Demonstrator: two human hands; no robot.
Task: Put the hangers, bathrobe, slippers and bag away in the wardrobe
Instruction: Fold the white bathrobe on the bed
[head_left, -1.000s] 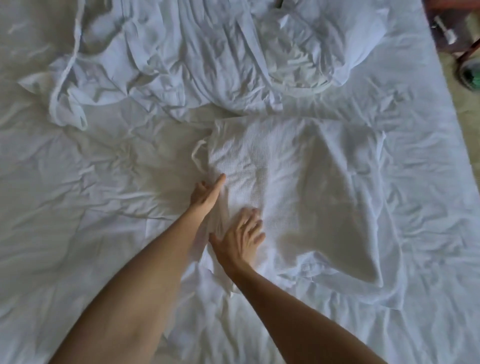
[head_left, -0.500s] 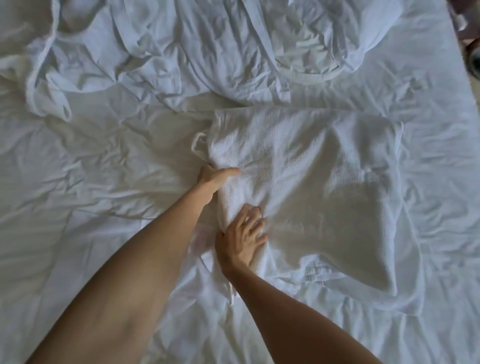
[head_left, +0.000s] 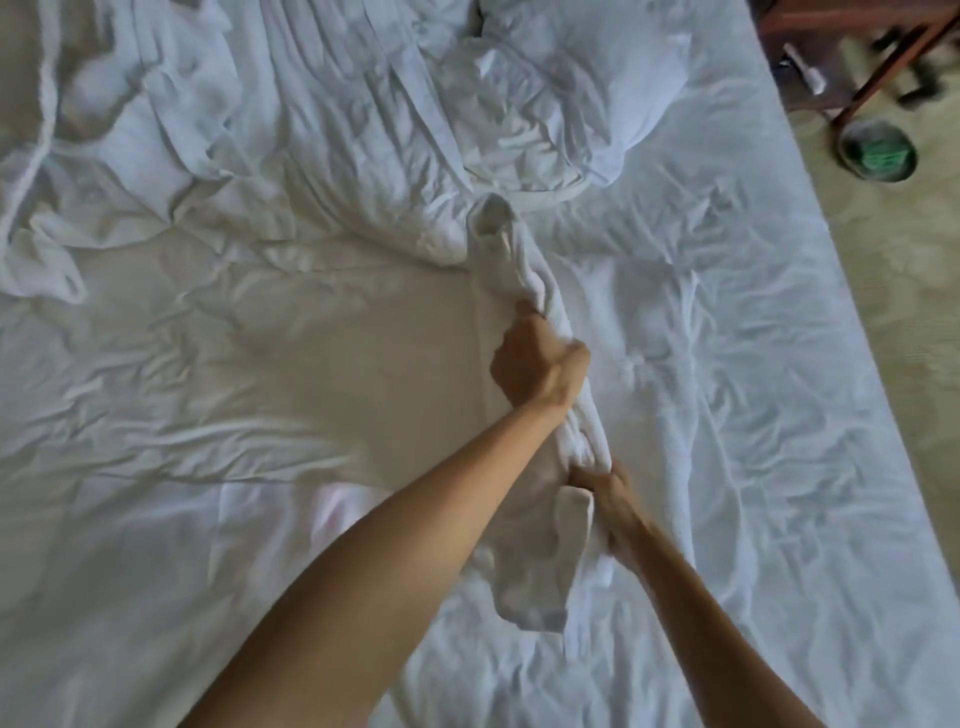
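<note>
The white waffle-weave bathrobe (head_left: 524, 275) is gathered into a long bunched strip, lifted off the white bed (head_left: 260, 389). My left hand (head_left: 535, 364) grips the strip near its middle, fingers curled round the cloth. My right hand (head_left: 608, 504) grips it lower down, near me, with a loose end (head_left: 545, 577) hanging below. The strip's far end (head_left: 491, 215) points toward the rumpled duvet. No hangers, slippers or bag show in this view.
A crumpled white duvet (head_left: 322, 130) and a pillow (head_left: 582, 88) lie across the far side of the bed. At the right runs the bed's edge, with pale floor (head_left: 893, 291), a round green-and-grey object (head_left: 878, 150) and wooden furniture legs (head_left: 883, 57) beyond.
The bathrobe lay flat and folded under my two hands before. Both hands have since closed on it and lifted it, so it now hangs bunched between them.
</note>
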